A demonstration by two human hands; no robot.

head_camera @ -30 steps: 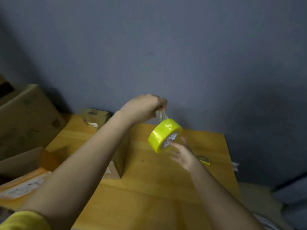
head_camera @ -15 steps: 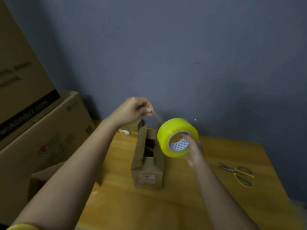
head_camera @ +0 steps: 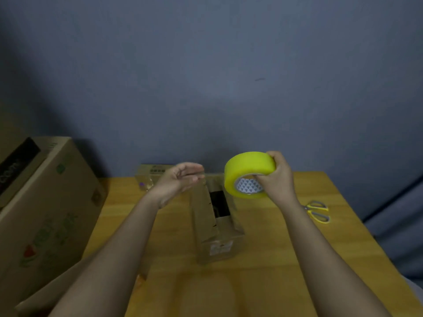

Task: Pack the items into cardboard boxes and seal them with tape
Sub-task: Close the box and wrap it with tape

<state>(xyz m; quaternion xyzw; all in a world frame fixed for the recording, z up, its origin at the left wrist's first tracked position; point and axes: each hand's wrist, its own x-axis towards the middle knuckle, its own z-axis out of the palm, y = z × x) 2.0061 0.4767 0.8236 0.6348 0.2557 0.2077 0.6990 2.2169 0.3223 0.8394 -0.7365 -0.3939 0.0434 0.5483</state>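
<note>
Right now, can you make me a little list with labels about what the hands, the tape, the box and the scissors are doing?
right hand: right hand grips the yellow roll of packing tape, raised above the table
left hand: left hand in the air beside the roll, fingers loosely curled; whether it holds a tape end is unclear
box: small brown cardboard box on the wooden table, top flaps open
scissors: yellow-handled scissors lying on the table, right of the box
left side: large brown cardboard carton
</note>
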